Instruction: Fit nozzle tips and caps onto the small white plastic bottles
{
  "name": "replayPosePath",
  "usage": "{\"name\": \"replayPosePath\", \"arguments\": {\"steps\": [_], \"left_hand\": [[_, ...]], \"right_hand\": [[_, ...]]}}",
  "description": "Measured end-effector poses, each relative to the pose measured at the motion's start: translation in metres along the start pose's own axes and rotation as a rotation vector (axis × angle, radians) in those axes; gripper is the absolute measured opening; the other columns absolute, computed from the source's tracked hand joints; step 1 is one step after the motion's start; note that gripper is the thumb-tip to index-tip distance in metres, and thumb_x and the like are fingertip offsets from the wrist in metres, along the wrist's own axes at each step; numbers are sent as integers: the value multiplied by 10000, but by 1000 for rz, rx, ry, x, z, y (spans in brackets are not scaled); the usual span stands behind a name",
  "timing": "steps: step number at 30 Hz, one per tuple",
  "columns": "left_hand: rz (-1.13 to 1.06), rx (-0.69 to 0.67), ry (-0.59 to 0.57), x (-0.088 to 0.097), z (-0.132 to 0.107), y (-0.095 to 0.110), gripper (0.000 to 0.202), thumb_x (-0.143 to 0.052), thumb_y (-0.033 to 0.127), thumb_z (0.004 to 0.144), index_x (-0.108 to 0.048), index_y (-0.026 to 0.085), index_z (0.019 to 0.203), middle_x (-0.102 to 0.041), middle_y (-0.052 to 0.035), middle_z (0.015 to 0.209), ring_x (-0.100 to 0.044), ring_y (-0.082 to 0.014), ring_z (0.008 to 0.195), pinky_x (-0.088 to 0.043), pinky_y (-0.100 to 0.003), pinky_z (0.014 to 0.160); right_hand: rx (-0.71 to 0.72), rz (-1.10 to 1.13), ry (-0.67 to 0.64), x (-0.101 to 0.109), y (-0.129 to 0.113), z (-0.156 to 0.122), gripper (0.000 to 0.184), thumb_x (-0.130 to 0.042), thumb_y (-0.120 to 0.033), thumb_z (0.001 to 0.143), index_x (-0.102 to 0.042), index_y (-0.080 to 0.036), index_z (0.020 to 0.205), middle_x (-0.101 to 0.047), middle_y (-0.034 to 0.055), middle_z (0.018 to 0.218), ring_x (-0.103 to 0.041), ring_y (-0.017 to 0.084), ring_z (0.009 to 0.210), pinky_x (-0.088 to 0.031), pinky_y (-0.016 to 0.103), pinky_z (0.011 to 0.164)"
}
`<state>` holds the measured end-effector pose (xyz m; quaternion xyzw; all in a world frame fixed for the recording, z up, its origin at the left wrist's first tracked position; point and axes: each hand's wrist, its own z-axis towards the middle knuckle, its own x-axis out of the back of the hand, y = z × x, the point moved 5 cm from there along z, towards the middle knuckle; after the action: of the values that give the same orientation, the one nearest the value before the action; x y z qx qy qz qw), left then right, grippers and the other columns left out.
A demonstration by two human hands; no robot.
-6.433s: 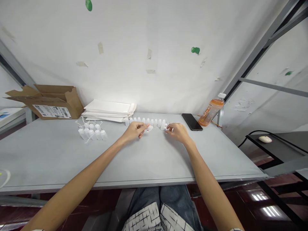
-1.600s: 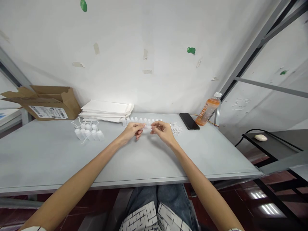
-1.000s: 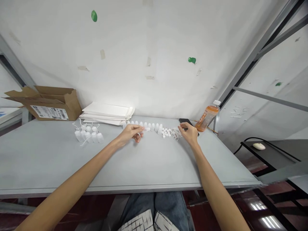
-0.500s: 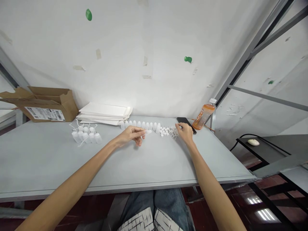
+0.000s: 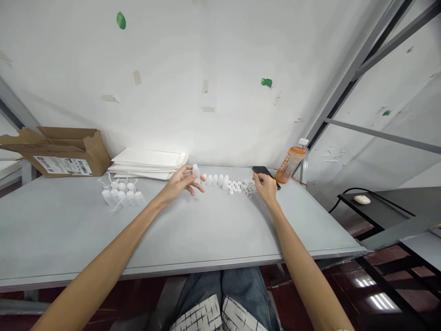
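Observation:
My left hand (image 5: 179, 185) is closed on a small white dropper bottle (image 5: 196, 173), upright between thumb and fingers at the left of a row of like white bottles (image 5: 215, 179). Part of that row is hidden behind the hand. My right hand (image 5: 265, 187) is closed in a pinch at the right edge of a pile of thin white curled pieces (image 5: 248, 188); whatever its fingertips hold is too small to make out. Between the row and that pile lie several small white caps (image 5: 234, 186). At the left stands a cluster of white bottles (image 5: 120, 197) with curved spouts.
An open cardboard box (image 5: 69, 151) and a stack of white sheets or envelopes (image 5: 148, 161) are at the back left. Behind my right hand lies a black phone (image 5: 260, 170), beside a leaning bottle of orange drink (image 5: 291, 163). The grey table (image 5: 206, 234) ends near my lap.
My left hand has moved left and slightly back, and the bottle in it has gone from lying sideways to upright. My right hand stays beside the curled pieces, barely changed.

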<state>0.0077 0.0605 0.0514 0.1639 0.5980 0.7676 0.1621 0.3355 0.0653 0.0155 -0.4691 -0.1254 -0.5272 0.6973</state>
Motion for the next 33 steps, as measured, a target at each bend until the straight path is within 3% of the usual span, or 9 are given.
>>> {"name": "replayPosePath", "arguments": {"steps": [7,16,19,23,28,33], "left_hand": [[248,-17,126,-9,6,-28,411,-664,496,790,-580,158,1007,-615,-45,895,-589,-148,771,-441,-238,581],[310,12,165,-26,8,-48,513,-705,498,717,-603,135,1064,-650,-82,924,-646,-187,750,-503,-281,577],[484,-3,156,-29,8,-52,430,-671,462,746,-651,152,1043,-701,-73,917,-653,-179,732,-494,-282,624],[712,-4,181,-34,10,-55,324,-661,421,749,-693,195,979,-709,-8,714,-642,-186,667,-472,-291,671],[768,-4,220,-42,21,-56,264,-659,411,739,-721,207,894,-760,-27,813,-666,-203,670,-459,-298,676],[832,32,248,-48,33,-57,202,-675,383,734,-741,213,820,-745,-24,734,-668,-224,679,-441,-301,652]], "right_hand": [[16,9,14,0,-1,0,417,-429,-428,931,-732,-179,789,-736,94,831,-600,210,722,-346,297,645],[11,46,21,4,-6,1,412,-429,-413,937,-724,-178,769,-731,88,815,-592,198,709,-345,289,641],[19,56,19,5,-8,1,396,-435,-396,935,-716,-181,756,-729,84,814,-585,190,696,-339,287,634],[46,45,28,5,-10,1,415,-417,-409,948,-705,-187,749,-719,83,801,-584,192,701,-329,292,622],[61,42,16,5,-12,0,409,-431,-410,943,-699,-193,724,-731,80,807,-596,192,720,-317,289,611],[50,50,-25,5,-13,0,366,-474,-376,932,-675,-200,683,-742,70,806,-629,201,744,-324,290,617]]}}
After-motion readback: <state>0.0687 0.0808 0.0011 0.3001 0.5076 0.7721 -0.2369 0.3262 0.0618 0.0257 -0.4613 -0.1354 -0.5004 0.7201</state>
